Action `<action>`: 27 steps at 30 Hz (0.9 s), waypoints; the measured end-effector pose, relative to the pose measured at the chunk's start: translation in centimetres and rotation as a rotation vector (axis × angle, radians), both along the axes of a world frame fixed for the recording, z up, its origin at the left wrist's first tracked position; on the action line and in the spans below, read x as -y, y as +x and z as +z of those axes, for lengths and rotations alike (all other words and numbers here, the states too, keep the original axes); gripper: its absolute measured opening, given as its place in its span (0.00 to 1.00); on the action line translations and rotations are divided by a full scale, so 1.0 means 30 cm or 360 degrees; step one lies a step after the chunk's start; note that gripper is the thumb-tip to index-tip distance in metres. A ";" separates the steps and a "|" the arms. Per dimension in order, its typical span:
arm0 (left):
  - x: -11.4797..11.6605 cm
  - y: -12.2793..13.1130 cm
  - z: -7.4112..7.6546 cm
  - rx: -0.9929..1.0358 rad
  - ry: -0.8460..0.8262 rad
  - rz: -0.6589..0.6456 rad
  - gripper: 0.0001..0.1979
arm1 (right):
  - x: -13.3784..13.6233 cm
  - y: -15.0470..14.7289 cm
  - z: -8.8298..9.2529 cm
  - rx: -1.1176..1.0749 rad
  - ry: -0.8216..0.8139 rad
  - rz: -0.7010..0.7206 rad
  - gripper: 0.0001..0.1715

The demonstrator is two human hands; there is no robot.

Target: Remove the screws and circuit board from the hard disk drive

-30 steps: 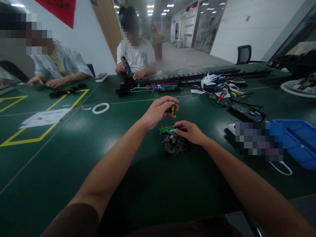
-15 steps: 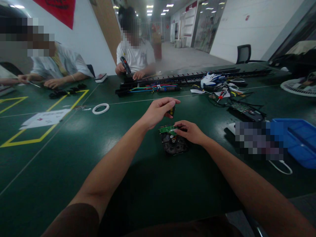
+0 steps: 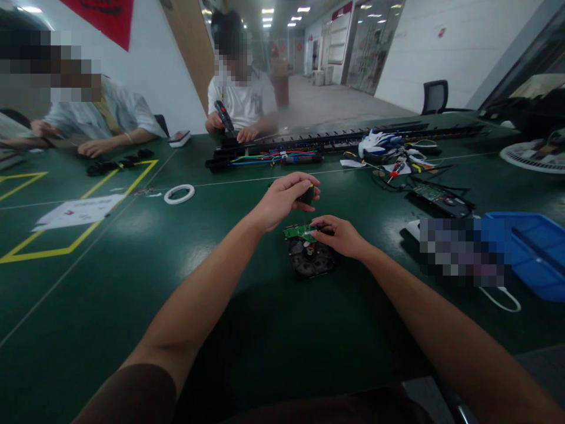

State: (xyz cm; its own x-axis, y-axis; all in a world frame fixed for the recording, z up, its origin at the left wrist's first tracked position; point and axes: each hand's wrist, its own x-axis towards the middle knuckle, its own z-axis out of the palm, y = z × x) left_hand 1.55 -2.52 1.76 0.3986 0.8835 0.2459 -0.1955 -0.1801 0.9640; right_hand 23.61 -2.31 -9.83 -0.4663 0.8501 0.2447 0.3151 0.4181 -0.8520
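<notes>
The left hand curls its fingers shut around a small dark tool, at 12 o'clock above the hard drive on the green table. The right hand comes in from 3 o'clock, fingertips pinched together on the green circuit board, which sits at the drive's far edge. A tape ring lies off at 10 o'clock.

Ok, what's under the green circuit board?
A black hard drive lies under the green circuit board, on the table. The right hand covers the board's right end, hiding what's beneath.
</notes>
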 end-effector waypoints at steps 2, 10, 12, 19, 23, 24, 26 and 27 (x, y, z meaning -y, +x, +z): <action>-0.002 0.001 -0.004 -0.0014 0.0017 0.0004 0.09 | 0.001 0.000 0.002 0.0006 0.0002 0.0001 0.17; 0.008 0.004 -0.001 -0.0122 0.0135 0.0059 0.09 | 0.003 0.000 0.006 -0.0007 0.0010 0.0009 0.16; 0.005 0.002 -0.003 -0.0138 0.0147 0.0084 0.09 | 0.002 0.000 0.005 0.0001 0.0014 0.0013 0.16; -0.017 -0.011 -0.019 -0.0160 0.0214 0.0102 0.11 | -0.002 0.000 -0.005 -0.0003 0.0029 -0.0009 0.18; -0.011 -0.011 -0.013 -0.0177 0.0158 0.0077 0.11 | -0.001 0.000 -0.003 -0.0020 0.0030 0.0001 0.17; -0.009 -0.010 -0.010 -0.0172 0.0136 0.0080 0.11 | 0.000 0.000 -0.002 -0.0023 0.0031 0.0000 0.17; -0.003 -0.008 -0.004 -0.0148 0.0090 0.0083 0.10 | 0.001 0.000 0.000 -0.0019 0.0029 0.0002 0.17; -0.001 -0.007 -0.001 -0.0132 0.0068 0.0081 0.09 | 0.001 0.001 0.001 -0.0016 0.0029 0.0004 0.17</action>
State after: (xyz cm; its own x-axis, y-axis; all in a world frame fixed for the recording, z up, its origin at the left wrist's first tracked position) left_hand 1.35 -2.48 1.73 0.3743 0.8924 0.2519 -0.1050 -0.2291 0.9677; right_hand 23.63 -2.33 -9.79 -0.4659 0.8442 0.2651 0.3053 0.4345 -0.8473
